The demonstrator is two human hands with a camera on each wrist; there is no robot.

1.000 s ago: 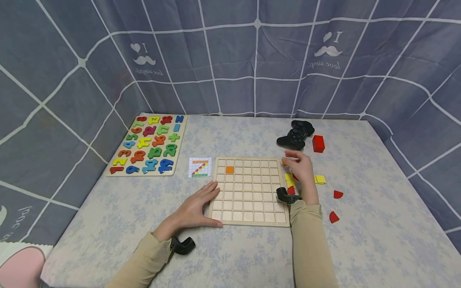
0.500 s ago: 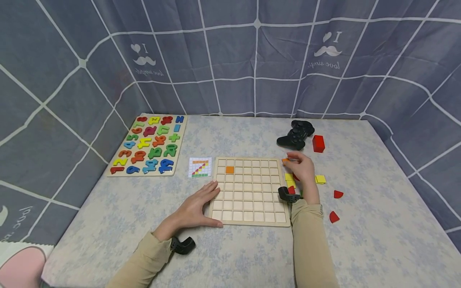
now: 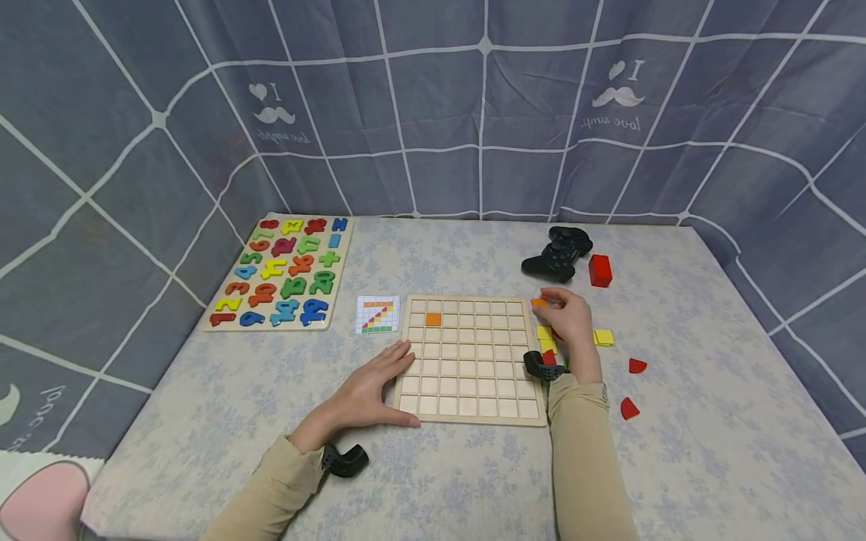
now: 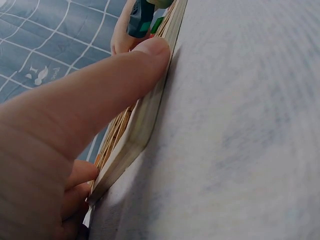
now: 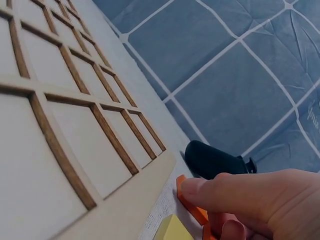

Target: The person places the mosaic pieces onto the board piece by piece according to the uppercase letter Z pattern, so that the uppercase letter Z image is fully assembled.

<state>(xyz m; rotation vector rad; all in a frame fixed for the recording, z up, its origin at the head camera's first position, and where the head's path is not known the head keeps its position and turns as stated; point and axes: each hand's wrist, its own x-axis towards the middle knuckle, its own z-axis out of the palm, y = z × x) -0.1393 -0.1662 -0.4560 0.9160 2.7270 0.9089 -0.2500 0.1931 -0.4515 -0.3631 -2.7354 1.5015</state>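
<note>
A square wooden grid board (image 3: 467,418) lies flat on the table, with one orange square tile (image 3: 433,320) in a cell near its upper left. My left hand (image 3: 365,387) rests at the board's near left corner, straight fingers on the left edge and the thumb (image 4: 150,52) along the front edge. Just beyond the board's right edge, my right hand (image 3: 571,315) pinches another orange tile (image 5: 192,204), tilted under the thumb in the right wrist view. Yellow square tiles (image 3: 545,339) and a red piece (image 3: 549,358) lie below this hand, partly hidden by it.
Left of the board is a pattern card (image 3: 377,314), then a number puzzle (image 3: 274,274). A black game controller (image 3: 558,253) and a red block (image 3: 600,270) sit at the back right. More yellow tiles (image 3: 604,338) and a red quarter-round piece (image 3: 629,408) lie right.
My right hand has shifted slightly right, and more of the orange tile shows at its fingertips. My left hand stays in place on the board.
</note>
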